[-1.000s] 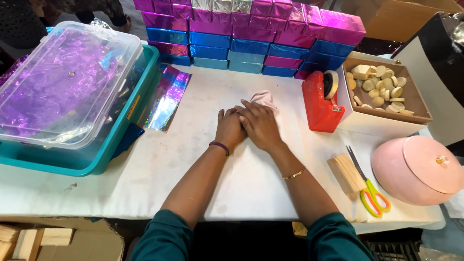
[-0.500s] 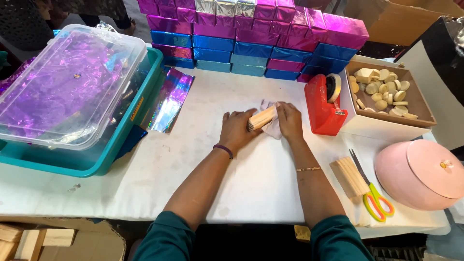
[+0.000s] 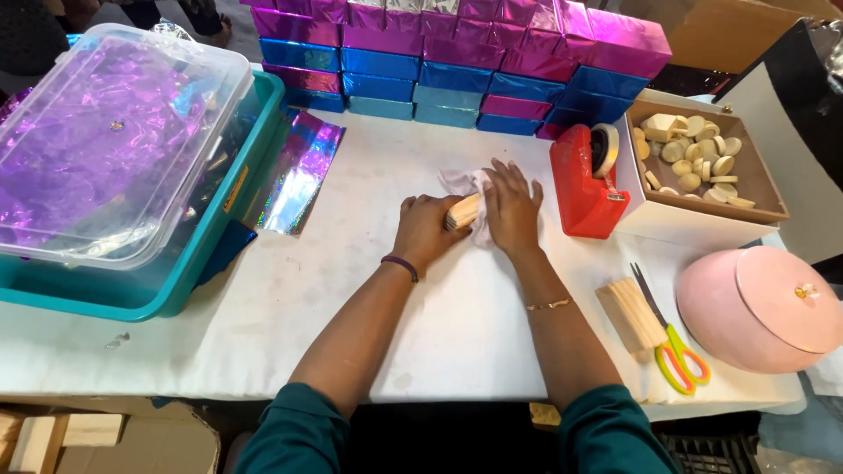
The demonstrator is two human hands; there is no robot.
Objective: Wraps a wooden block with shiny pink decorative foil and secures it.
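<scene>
Both forearms are reaching forward from dark teal sleeves and converging toward the middle. The left hand (image 3: 428, 230) is lying knuckles up with its fingers curled around what it is gripping, a purple band sitting on its wrist. The right hand (image 3: 512, 209) is pressing down flat just beside it, palm down, fingers spread and pointing away from the body, a thin gold bracelet lying across the forearm. The two hands are nearly touching.
</scene>
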